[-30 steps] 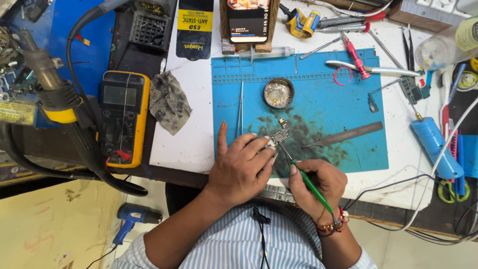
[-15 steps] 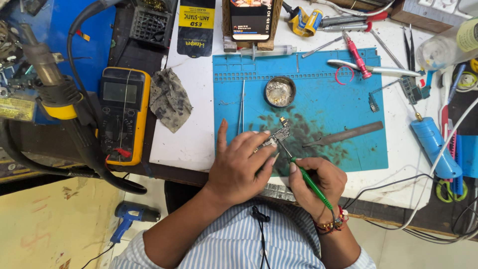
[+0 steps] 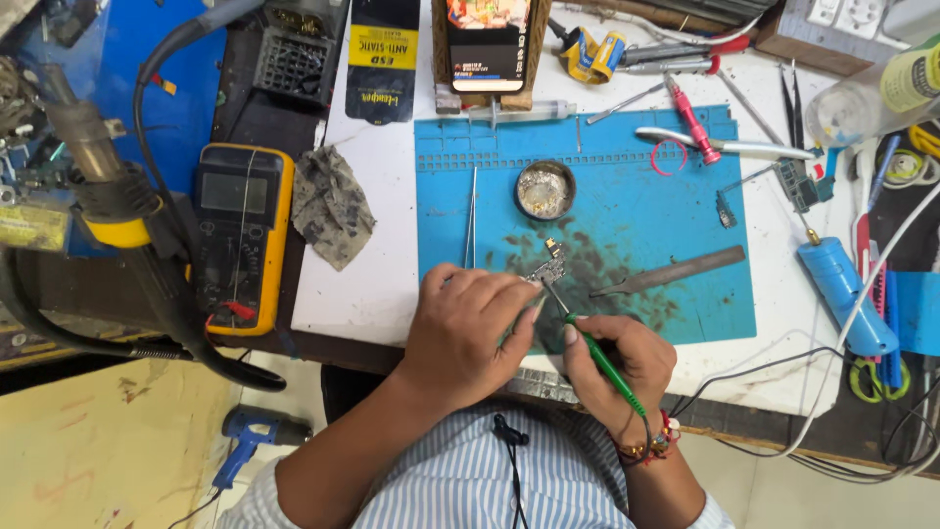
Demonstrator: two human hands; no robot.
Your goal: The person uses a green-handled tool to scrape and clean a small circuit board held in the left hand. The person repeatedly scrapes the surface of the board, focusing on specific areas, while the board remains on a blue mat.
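My left hand (image 3: 465, 328) rests on the blue work mat (image 3: 636, 196) and pinches a small circuit board (image 3: 550, 269) by its near edge. A green-handled soldering iron (image 3: 597, 358) sits in my right hand (image 3: 627, 367), gripped like a pen. Its metal tip touches the board from the lower right. Both hands are close together at the mat's near edge, just in front of my striped shirt.
On the mat lie tweezers (image 3: 472, 216), a round tin (image 3: 545, 189) and a flat file (image 3: 676, 271). A yellow multimeter (image 3: 240, 235) and grey rag (image 3: 331, 206) sit left. Screwdrivers (image 3: 690, 118), a blue tool (image 3: 847, 294) and cables crowd the right side.
The hands and iron hold almost the same place on the board. Only the view has shifted slightly.
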